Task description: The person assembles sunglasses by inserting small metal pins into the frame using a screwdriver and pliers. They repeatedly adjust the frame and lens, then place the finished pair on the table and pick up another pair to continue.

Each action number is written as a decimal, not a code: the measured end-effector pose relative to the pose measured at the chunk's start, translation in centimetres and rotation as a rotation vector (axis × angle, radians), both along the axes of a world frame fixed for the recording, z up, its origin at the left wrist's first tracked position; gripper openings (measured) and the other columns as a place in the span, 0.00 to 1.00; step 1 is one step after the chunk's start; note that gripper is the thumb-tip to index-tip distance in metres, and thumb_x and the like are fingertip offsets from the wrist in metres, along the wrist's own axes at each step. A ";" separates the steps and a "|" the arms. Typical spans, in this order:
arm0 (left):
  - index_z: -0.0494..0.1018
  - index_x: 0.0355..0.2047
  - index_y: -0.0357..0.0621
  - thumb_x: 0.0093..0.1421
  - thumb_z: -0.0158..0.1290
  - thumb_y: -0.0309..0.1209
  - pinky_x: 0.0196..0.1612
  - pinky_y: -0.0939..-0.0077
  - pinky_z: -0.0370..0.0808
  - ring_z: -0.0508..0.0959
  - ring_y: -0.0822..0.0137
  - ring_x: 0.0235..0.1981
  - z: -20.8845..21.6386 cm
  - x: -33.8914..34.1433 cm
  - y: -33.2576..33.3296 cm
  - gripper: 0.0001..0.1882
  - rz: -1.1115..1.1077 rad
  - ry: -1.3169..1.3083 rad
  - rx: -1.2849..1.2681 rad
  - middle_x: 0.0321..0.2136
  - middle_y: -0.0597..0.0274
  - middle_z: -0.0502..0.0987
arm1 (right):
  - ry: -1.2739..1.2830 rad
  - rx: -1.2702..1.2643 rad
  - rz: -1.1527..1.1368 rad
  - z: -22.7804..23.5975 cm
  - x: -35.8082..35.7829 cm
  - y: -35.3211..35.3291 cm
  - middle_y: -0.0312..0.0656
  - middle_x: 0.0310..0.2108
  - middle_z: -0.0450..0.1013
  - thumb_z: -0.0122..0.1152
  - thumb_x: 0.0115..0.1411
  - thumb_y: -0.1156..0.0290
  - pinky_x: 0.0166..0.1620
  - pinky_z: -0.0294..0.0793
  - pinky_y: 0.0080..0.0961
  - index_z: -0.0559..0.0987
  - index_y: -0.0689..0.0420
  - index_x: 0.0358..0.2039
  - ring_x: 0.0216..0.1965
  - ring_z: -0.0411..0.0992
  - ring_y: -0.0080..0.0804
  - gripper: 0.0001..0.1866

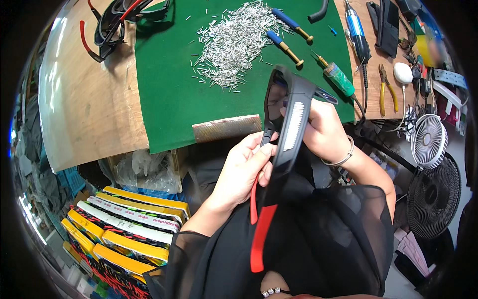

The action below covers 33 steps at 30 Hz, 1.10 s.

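**Two hands grip black glasses point(285, 158) mid-frame**

The glasses, tipped red at the temple ends, hang in the centre, lower than the tabletop's edge. The left hand point(245, 167) pinches the farther-left temple near its hinge, thumb and fingers closed on it. The right hand point(326, 128) has its fingers bent around the front at the lens end; their tips are partly hidden. Beyond lies a textured strip point(226, 128) at the green mat's point(172, 107) near edge, then a green-handled tool point(339, 79) right of centre. Silvery pins point(234, 45) are heaped at upper centre beside two blue-handled tools point(285, 48); more dark glasses point(107, 32) sit upper left.
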State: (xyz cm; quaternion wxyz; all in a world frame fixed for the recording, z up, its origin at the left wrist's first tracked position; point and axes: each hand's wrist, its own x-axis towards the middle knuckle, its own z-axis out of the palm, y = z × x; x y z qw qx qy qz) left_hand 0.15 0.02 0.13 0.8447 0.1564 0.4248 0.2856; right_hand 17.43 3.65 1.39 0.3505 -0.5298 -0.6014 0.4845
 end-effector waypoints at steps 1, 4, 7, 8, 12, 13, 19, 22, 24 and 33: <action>0.65 0.47 0.38 0.61 0.45 0.32 0.14 0.93 0.60 0.64 0.83 0.12 -0.1 0.1 0.1 0.16 -0.010 0.006 0.021 0.33 0.55 0.75 | 0.028 -0.131 0.000 0.3 0.1 0.0 0.42 0.21 0.72 0.51 0.56 0.75 0.22 0.69 0.19 0.73 0.63 0.38 0.18 0.71 0.25 0.09; 0.65 0.48 0.38 0.61 0.43 0.31 0.13 0.93 0.54 0.60 0.85 0.11 -0.5 -0.3 0.0 0.15 -0.045 0.118 0.085 0.32 0.57 0.75 | -0.057 -0.190 0.056 1.4 -0.2 0.7 0.44 0.22 0.72 0.51 0.55 0.76 0.22 0.70 0.19 0.72 0.64 0.36 0.18 0.72 0.26 0.08; 0.66 0.47 0.37 0.61 0.43 0.29 0.13 0.94 0.53 0.58 0.86 0.11 0.4 0.6 0.2 0.15 0.016 0.193 0.034 0.31 0.57 0.76 | -0.108 -0.167 0.071 0.7 -0.1 1.1 0.46 0.22 0.72 0.51 0.54 0.76 0.24 0.71 0.23 0.72 0.63 0.33 0.21 0.74 0.33 0.06; 0.66 0.47 0.36 0.60 0.44 0.29 0.13 0.94 0.53 0.58 0.86 0.11 0.5 0.6 0.2 0.15 0.038 0.198 0.039 0.31 0.57 0.76 | -0.056 -0.317 0.052 1.2 -0.1 1.3 0.47 0.23 0.72 0.51 0.53 0.76 0.25 0.71 0.24 0.72 0.63 0.32 0.22 0.74 0.36 0.06; 0.66 0.47 0.35 0.60 0.44 0.29 0.13 0.94 0.53 0.58 0.87 0.11 0.3 1.1 0.5 0.16 0.032 0.171 -0.002 0.32 0.57 0.76 | -0.150 0.021 0.074 -0.6 0.1 0.5 0.47 0.20 0.71 0.51 0.52 0.76 0.25 0.70 0.29 0.72 0.63 0.29 0.22 0.72 0.41 0.05; 0.66 0.47 0.35 0.60 0.44 0.29 0.13 0.94 0.53 0.57 0.87 0.11 0.2 1.2 0.5 0.15 0.039 0.149 -0.016 0.32 0.58 0.76 | -0.198 0.024 0.088 -0.4 0.2 0.6 0.47 0.20 0.70 0.51 0.52 0.76 0.25 0.70 0.30 0.72 0.62 0.28 0.22 0.71 0.42 0.04; 0.66 0.45 0.36 0.61 0.42 0.27 0.12 0.94 0.53 0.57 0.86 0.10 -0.9 1.2 0.1 0.13 0.053 0.135 0.018 0.32 0.58 0.77 | -0.211 0.314 0.055 -1.4 0.3 0.3 0.45 0.19 0.69 0.51 0.51 0.76 0.25 0.70 0.30 0.72 0.62 0.27 0.22 0.71 0.41 0.04; 0.66 0.45 0.36 0.61 0.42 0.27 0.12 0.94 0.53 0.57 0.86 0.10 -0.4 1.3 0.3 0.13 0.045 0.154 0.008 0.31 0.58 0.77 | -0.147 0.159 0.083 -1.2 0.4 0.5 0.45 0.20 0.70 0.51 0.51 0.76 0.25 0.70 0.29 0.71 0.62 0.26 0.22 0.71 0.41 0.03; 0.66 0.44 0.37 0.61 0.42 0.28 0.13 0.94 0.53 0.58 0.86 0.10 -0.1 1.4 0.3 0.13 0.035 0.152 0.008 0.30 0.59 0.76 | -0.173 0.202 0.076 -1.1 0.3 0.5 0.45 0.20 0.69 0.52 0.52 0.75 0.25 0.70 0.29 0.71 0.61 0.25 0.22 0.71 0.41 0.03; 0.66 0.35 0.42 0.65 0.35 0.36 0.13 0.89 0.56 0.59 0.81 0.10 -1.8 0.5 0.6 0.13 -0.151 0.130 0.027 0.24 0.62 0.74 | -0.316 0.181 0.184 -0.9 0.2 -0.1 0.47 0.22 0.69 0.51 0.53 0.72 0.28 0.70 0.32 0.71 0.61 0.26 0.25 0.70 0.43 0.05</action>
